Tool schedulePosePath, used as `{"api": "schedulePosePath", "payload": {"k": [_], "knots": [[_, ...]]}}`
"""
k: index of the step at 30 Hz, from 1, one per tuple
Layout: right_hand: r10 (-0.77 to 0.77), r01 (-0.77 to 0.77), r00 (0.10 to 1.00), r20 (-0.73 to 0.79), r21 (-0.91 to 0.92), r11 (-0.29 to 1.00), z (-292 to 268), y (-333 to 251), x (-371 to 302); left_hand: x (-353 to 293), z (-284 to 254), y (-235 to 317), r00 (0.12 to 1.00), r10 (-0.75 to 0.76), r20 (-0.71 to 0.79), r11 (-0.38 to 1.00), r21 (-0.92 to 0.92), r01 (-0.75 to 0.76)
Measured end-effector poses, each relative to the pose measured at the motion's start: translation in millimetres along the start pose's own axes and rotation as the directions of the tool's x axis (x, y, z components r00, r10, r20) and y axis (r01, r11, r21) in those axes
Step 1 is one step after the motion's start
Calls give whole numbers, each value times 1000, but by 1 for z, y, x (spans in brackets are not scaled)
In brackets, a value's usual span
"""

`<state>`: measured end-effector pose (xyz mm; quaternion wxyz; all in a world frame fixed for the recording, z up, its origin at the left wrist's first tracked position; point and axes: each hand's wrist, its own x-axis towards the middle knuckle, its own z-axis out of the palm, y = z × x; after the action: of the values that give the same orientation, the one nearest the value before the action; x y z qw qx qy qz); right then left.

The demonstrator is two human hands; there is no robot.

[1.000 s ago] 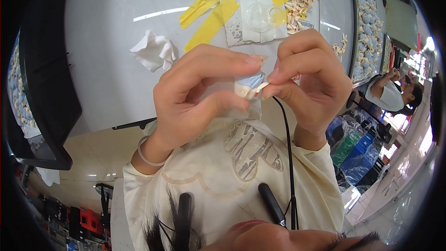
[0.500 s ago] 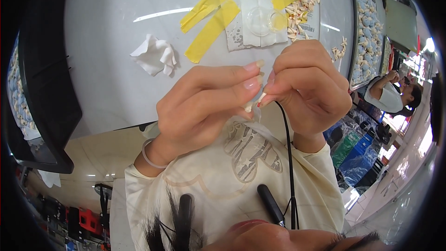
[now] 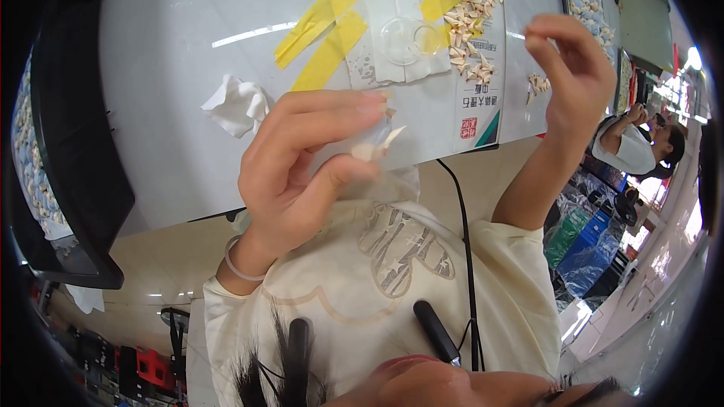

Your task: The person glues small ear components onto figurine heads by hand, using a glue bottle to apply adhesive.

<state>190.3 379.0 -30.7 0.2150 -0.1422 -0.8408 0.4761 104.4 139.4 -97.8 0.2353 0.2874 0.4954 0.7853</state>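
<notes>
In my left hand [image 3: 298,162] is a small pale-blue and cream shell-like piece [image 3: 371,143], pinched between the thumb and fingertips. A slim, pointed cream bit juts from its right side. Part of the piece is blurred and covered by my fingers. My right hand [image 3: 577,68] is up at the right, away from the left one, with bent fingers apart and nothing seen in them. Close to it on the table lies a little cluster of pointed cream bits [image 3: 538,87]. A larger heap of such bits [image 3: 473,22] lies farther left.
Two round transparent dishes [image 3: 398,40] sit on white paper, with yellow tape strips [image 3: 329,49] beside them. A crumpled white tissue [image 3: 235,105] lies at left. Trays of blue and cream pieces stand at both sides, with a black rack [image 3: 72,143] at left. A black cable [image 3: 466,234] hangs before me.
My hands have come apart. The right one has moved away to the right and far, its fingers opened; the left keeps the shell-like piece, with a pointed bit now jutting from it.
</notes>
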Motion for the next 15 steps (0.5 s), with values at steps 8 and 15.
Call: {"api": "schedulePosePath", "payload": {"k": [8,15], "knots": [[3,132,950,313,-408,903,12,21,25,0,-3,-1,995,-90,40,992,-80,93],[88,63,941,326,-425,903,3,30,24,2,-1,-1,990,-129,56,985,-108,134]]}}
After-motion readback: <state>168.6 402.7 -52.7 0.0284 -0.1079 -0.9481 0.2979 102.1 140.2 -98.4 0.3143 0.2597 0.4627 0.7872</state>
